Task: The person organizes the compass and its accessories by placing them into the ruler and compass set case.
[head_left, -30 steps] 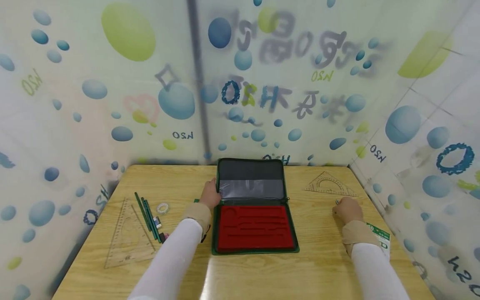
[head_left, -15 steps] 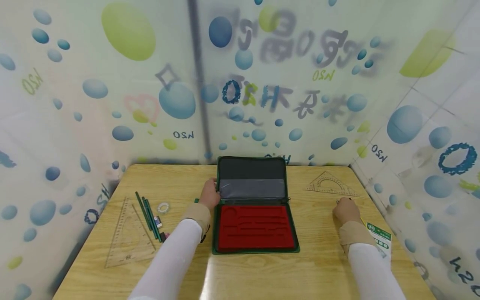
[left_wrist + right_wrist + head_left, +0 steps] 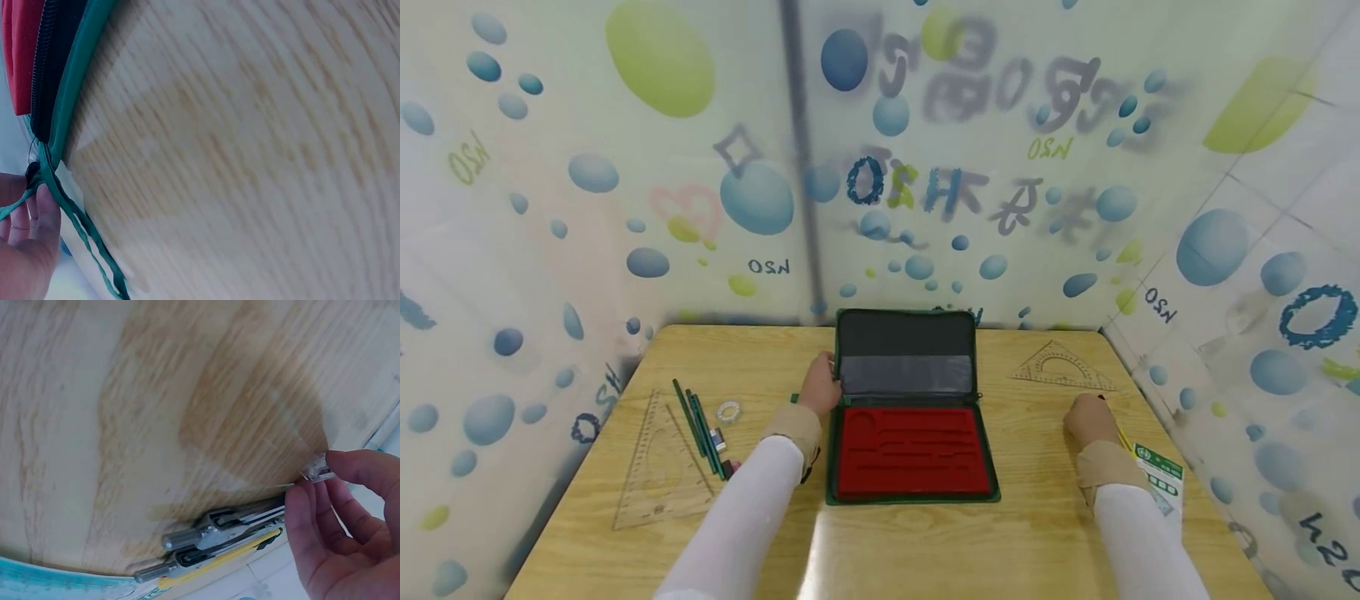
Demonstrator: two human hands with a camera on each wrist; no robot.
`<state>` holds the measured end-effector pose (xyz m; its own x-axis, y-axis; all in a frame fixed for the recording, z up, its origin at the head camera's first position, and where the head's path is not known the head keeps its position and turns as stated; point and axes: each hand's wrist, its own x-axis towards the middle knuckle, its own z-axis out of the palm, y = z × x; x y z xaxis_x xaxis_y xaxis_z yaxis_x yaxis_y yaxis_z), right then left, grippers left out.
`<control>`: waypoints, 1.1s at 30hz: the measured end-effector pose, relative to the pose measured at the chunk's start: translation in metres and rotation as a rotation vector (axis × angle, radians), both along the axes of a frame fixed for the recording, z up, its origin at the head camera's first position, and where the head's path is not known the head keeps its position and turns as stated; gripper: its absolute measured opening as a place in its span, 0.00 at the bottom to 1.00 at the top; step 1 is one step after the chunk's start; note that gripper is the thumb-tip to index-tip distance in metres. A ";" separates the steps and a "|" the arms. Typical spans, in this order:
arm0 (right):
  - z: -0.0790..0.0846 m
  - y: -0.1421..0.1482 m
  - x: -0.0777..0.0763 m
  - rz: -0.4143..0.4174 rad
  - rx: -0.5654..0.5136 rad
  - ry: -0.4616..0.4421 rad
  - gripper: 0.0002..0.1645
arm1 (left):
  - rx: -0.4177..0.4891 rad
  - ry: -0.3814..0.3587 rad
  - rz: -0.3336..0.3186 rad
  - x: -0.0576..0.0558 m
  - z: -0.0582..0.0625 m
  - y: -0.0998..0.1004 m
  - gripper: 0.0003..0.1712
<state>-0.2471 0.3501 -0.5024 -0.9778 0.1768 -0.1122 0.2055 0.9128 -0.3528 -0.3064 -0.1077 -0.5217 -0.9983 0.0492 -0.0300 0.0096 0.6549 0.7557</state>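
In the head view a green zip case [image 3: 913, 501] lies unfolded on the table, its red moulded tray [image 3: 917, 475] bare and its dark lid [image 3: 906, 333] raised at the back. My left hand [image 3: 820, 387] grips the lid's left edge; in the left wrist view, thumb and fingers pinch the green zip edging [image 3: 50, 178]. Over at the right, my right hand [image 3: 1092, 421] pinches a small clear plastic piece [image 3: 317, 467] between thumb and fingers. Two metal compasses [image 3: 212, 530] lie beneath that hand in the right wrist view, with a yellow stick [image 3: 228, 556] alongside.
Left of the case lie a set square [image 3: 655, 475], several green pencils [image 3: 700, 429], a white ring [image 3: 728, 412] and an eraser [image 3: 718, 440]. Another set square [image 3: 1060, 367] is at the back right. A green-and-white packet [image 3: 1161, 475] sits beside the right forearm.
My right forearm has shifted slightly left, uncovering more of the packet and a yellow stick. The left hand keeps its hold on the lid.
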 end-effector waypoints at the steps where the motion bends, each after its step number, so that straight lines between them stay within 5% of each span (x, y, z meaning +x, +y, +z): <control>1: 0.000 0.000 0.000 0.009 -0.002 0.004 0.10 | -0.003 0.005 0.000 0.000 0.000 0.000 0.27; 12: -0.004 -0.012 -0.005 0.110 -0.023 0.118 0.06 | 0.023 0.007 0.002 0.000 -0.001 -0.001 0.26; 20: 0.005 -0.041 -0.009 0.146 -0.093 0.059 0.10 | 0.014 0.037 0.005 -0.003 -0.004 0.000 0.25; 33: 0.010 -0.087 -0.005 0.372 -0.115 0.145 0.07 | 0.006 0.027 -0.010 0.001 0.001 0.001 0.25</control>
<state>-0.2519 0.2627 -0.4925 -0.9797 -0.1976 0.0331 -0.1906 0.8682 -0.4581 -0.3057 -0.1070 -0.5209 -0.9982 0.0594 -0.0023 0.0369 0.6502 0.7588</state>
